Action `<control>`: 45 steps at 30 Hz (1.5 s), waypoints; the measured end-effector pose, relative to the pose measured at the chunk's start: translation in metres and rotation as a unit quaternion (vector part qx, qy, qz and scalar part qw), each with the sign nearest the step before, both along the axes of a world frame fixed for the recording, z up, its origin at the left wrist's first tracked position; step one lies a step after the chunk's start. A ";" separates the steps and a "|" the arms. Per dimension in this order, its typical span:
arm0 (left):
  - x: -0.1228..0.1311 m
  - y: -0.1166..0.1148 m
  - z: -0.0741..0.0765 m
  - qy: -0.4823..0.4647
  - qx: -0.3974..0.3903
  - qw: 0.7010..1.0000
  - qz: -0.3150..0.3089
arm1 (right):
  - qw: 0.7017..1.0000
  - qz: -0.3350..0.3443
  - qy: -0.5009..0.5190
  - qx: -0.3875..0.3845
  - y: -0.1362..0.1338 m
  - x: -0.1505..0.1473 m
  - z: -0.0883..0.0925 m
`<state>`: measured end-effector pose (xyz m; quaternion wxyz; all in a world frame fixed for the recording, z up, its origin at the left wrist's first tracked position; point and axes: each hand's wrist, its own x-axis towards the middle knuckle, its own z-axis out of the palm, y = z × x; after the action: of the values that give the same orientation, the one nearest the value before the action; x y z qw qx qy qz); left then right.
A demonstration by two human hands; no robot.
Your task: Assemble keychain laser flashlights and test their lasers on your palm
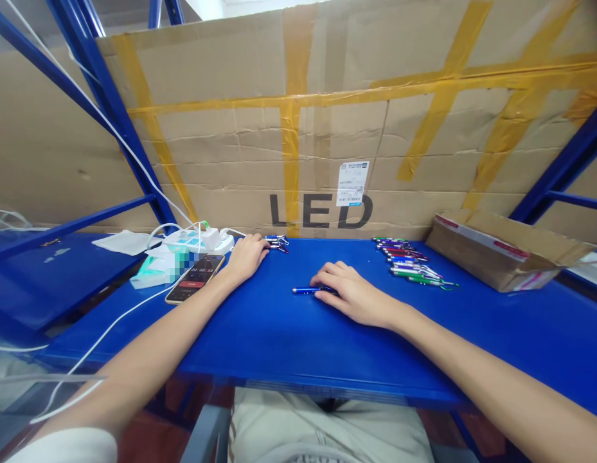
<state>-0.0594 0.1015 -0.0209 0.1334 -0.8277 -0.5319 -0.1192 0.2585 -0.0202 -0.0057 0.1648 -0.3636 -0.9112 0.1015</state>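
My right hand is closed on a blue pen-like flashlight, which lies level at the middle of the blue table, its end poking out to the left. Farther back on the left, my left hand rests with bent fingers at a small group of pen-like flashlights with metal clips; its fingertips are partly hidden, so its grip cannot be made out. Several more flashlights in blue, red, silver and green lie in a column to the right, with clips pointing right.
An open cardboard box stands at the back right. On the left are a phone showing a timer, a power strip, a tissue pack and white cables. A large taped cardboard sheet rises behind the table between blue posts.
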 end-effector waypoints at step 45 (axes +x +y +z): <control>0.017 -0.027 0.010 -0.675 -0.242 0.697 -0.006 | 0.991 -0.079 0.107 -0.018 0.007 0.011 -0.005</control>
<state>-0.0425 0.0741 -0.0112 -0.4668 -0.5325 -0.4846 -0.5135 0.2698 -0.0136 -0.0110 0.2619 -0.4247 -0.8548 0.1428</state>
